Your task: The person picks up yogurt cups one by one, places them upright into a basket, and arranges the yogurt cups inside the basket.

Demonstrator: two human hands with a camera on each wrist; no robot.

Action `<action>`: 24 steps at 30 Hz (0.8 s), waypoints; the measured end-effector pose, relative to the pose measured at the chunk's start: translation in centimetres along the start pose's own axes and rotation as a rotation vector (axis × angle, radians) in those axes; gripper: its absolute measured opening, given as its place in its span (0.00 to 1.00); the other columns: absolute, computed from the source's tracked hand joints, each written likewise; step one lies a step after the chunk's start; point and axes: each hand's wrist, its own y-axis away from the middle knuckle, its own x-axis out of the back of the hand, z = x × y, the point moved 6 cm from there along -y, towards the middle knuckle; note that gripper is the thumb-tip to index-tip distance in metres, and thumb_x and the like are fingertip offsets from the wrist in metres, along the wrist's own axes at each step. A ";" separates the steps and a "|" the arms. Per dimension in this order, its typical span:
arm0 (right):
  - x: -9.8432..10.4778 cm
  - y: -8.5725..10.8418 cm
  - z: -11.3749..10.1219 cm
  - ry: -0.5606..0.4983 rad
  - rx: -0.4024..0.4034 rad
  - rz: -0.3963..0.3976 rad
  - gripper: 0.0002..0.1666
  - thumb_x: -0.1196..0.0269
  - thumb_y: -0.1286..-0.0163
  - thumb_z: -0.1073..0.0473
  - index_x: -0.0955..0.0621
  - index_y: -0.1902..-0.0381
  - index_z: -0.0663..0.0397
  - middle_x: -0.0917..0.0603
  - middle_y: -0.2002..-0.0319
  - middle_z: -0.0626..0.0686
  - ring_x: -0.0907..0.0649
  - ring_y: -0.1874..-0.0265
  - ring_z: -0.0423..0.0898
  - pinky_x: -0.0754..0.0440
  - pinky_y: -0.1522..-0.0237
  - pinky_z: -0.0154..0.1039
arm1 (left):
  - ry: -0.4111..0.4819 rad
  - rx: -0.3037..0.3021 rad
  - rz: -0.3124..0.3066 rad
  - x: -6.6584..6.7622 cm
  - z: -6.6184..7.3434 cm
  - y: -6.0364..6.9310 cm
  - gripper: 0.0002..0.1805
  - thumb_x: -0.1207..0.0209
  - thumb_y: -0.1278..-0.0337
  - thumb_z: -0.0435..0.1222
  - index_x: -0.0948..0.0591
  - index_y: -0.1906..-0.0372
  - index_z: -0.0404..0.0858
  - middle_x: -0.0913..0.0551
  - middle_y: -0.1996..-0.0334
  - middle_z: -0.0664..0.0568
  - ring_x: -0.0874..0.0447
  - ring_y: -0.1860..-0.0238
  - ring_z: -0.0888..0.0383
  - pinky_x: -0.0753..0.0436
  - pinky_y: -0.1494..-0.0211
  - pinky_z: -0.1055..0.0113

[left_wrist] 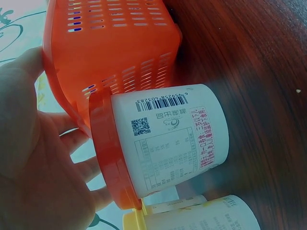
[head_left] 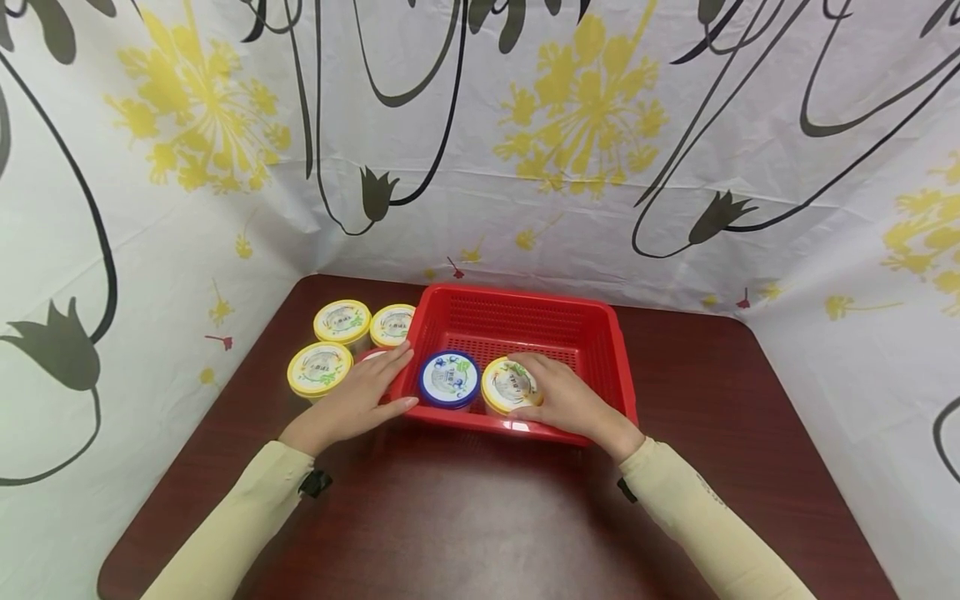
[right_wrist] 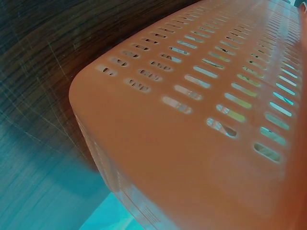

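A red plastic basket holds a blue-lidded tub and, to its right, a yellow-lidded tub. My right hand reaches over the front rim and grips that yellow-lidded tub, fingers behind the lid and thumb in front. At the basket's left front corner, my left hand rests with fairly straight fingers against the rim. Under those fingers, outside the basket, stands a red-lidded tub, mostly hidden in the head view. The right wrist view shows the basket's slotted wall, not the hand.
Left of the basket stand several yellow-lidded tubs, among them a front one, a rear one and one against the basket. The dark wooden table is enclosed by a patterned cloth at the back and sides.
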 end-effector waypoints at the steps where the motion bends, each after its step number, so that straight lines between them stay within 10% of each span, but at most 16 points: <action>1: 0.0 0.0 0.0 0.000 -0.001 0.000 0.56 0.26 0.52 0.33 0.36 0.27 0.34 0.28 0.30 0.49 0.28 0.31 0.52 0.23 0.36 0.58 | -0.002 0.000 0.000 0.0 0.0 0.0 0.50 0.47 0.43 0.68 0.51 0.20 0.55 0.51 0.19 0.61 0.49 0.20 0.51 0.26 0.31 0.43; 24: 0.1 0.3 -0.1 -0.039 0.012 -0.015 0.55 0.28 0.49 0.32 0.36 0.27 0.37 0.27 0.32 0.48 0.26 0.34 0.50 0.22 0.36 0.56 | 0.003 -0.001 -0.006 -0.2 0.0 -0.2 0.50 0.47 0.42 0.68 0.50 0.20 0.53 0.51 0.19 0.59 0.49 0.20 0.50 0.29 0.29 0.41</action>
